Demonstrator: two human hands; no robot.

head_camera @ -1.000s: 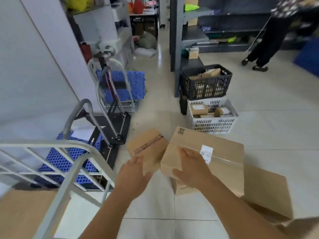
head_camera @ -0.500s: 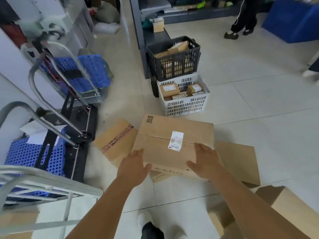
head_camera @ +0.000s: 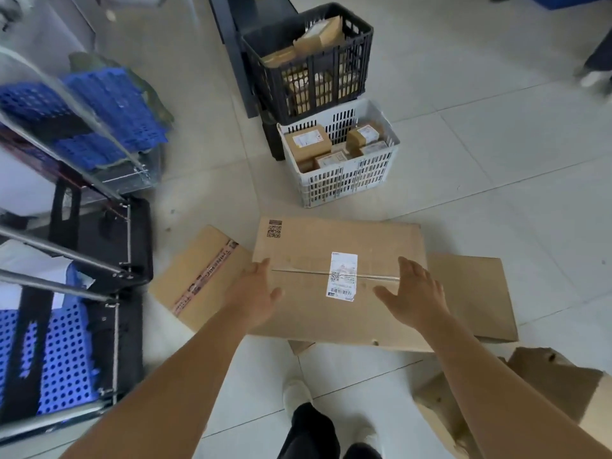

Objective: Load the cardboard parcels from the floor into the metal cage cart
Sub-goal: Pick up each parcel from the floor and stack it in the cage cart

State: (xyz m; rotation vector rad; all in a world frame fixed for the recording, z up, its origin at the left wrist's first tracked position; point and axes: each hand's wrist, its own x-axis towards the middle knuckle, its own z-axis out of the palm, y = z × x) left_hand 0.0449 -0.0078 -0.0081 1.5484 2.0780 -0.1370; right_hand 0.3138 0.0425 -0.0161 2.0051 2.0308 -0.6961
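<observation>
Cardboard parcels lie in a loose heap on the tiled floor (head_camera: 496, 134) in front of the person, and the large labelled parcel (head_camera: 337, 279) sits on top of them, its white shipping label (head_camera: 342, 276) facing up across the taped seam. A second ago the right hand alone was on this box while the left hand touched the smaller parcel with red-printed tape (head_camera: 198, 276); since then the left hand has let that one go, and both hands have spread to the big box's opposite ends. That reads as the start of a two-handed lift, so this parcel is likely the next one bound for the cage cart, whose metal rails (head_camera: 66, 260) show at the left edge, though blur there makes it hard to tell which frame belongs to the cage. The left hand (head_camera: 256, 296) rests against the box's left end with its fingers (head_camera: 261, 265) fairly straight and thumb spread; the right hand (head_camera: 414, 293) lies flat near the right end, fingers wide and relaxed. Neither hand is curled round an edge yet, so the box looks steadied, not gripped. A flatter parcel (head_camera: 473, 293) lies partly beneath it to the right.
</observation>
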